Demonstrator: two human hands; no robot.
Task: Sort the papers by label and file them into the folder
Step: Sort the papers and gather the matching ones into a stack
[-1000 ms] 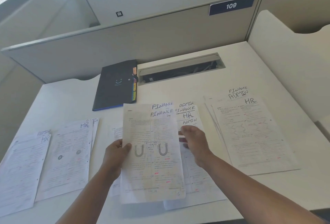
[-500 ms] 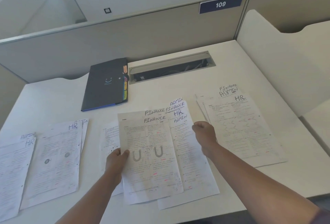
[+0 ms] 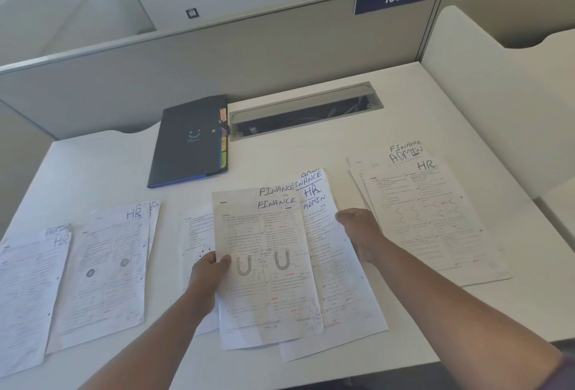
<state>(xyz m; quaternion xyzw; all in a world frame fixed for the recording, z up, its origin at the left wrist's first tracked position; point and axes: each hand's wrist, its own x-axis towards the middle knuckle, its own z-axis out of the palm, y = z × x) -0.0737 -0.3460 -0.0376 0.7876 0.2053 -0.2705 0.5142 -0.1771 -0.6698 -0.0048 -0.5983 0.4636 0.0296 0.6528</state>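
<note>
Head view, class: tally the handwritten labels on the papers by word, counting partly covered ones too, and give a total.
FINANCE: 4
HR: 4
ADMIN: 5, some partly covered
Total: 13

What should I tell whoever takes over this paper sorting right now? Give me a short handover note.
Left hand: grip on the left edge of the FINANCE sheets, thumb on top.
Right hand: resting on the right edge of the mixed centre stack, labelled ADMIN, FINANCE, HR; its grip can't be made out.
Left piles: tops read HR, with ADMIN showing beneath.
Right pile: HR on top, ADMIN and FINANCE under it.
Folder: closed, at the back of the desk.
Done: papers spread out. Left: finish sorting by label, then file everything.
</note>
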